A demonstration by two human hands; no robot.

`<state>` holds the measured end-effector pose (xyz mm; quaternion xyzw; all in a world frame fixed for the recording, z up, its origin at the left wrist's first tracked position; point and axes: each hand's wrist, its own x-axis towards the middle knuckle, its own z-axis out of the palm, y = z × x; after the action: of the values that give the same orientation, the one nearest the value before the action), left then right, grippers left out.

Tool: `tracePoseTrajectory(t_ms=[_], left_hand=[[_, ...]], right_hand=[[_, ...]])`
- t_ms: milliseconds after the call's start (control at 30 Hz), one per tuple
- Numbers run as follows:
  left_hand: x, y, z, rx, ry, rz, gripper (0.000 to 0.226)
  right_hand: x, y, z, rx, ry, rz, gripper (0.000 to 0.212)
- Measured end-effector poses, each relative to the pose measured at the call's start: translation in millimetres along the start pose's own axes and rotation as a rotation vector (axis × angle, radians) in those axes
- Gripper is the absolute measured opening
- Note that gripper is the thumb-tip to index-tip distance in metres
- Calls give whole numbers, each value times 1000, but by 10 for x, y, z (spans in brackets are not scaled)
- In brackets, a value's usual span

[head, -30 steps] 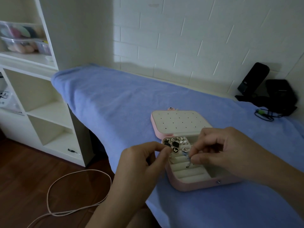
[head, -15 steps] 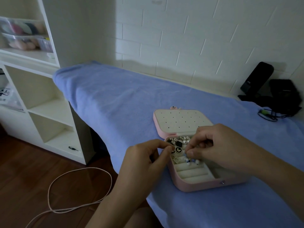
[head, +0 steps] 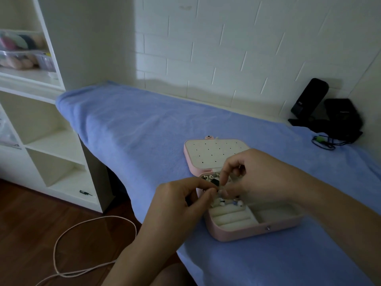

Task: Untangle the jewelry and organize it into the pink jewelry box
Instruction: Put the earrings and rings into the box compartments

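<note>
The pink jewelry box (head: 243,233) lies open on the blue towel, its dotted cream lid (head: 214,153) folded back flat. A tangle of jewelry (head: 226,201), with beads and small dark charms, hangs over the box's left compartments and ring rolls. My left hand (head: 177,205) pinches one end of it between thumb and forefinger at the box's left edge. My right hand (head: 257,178) pinches the tangle from the right, fingers curled, directly above the box. More small pieces (head: 209,178) lie in the compartment nearest the hinge.
The blue towel (head: 144,131) covers a narrow table along a white tiled wall. Black devices with a cable (head: 327,118) sit at the far right. A white shelf unit (head: 41,141) stands to the left, and a pale cord (head: 86,234) loops on the wooden floor.
Both hands have drawn closer together over the box's left side. The jewelry has sunk lower, so it now trails onto the ring rolls.
</note>
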<state>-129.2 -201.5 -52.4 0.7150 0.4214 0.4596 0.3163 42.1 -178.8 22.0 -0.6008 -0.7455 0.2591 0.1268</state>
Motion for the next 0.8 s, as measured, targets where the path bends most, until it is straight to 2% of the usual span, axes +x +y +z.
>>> tracePoseTrajectory(t_ms=[133,200,300,400,533,667,767,800], left_hand=[[33,28,38,50,-18,35,18],[44,34,55,58,24,38,14],[81,21,68,52,121,11,8],[147,28,88,108,143,44,6],[228,91,168,201,60,76,11],[244,82,226,256,-50,59,23],[237,59,223,194,-75,37,13],[229,49,222,170,-70,37,17]], right_hand=[[43,-24,-12,-38,-22,-3,20],[19,-6,-97,-11,-6,-32,17],[-60,135,-386,119,70,-59,8],[-150,420,-698,236,200,-14,4],[-246,907,-893,240,294,146,8],[-312,1271,-857,198,240,260,18],[-366,1424,-810,220,218,290,23],[-395,1465,-810,222,211,292,24]])
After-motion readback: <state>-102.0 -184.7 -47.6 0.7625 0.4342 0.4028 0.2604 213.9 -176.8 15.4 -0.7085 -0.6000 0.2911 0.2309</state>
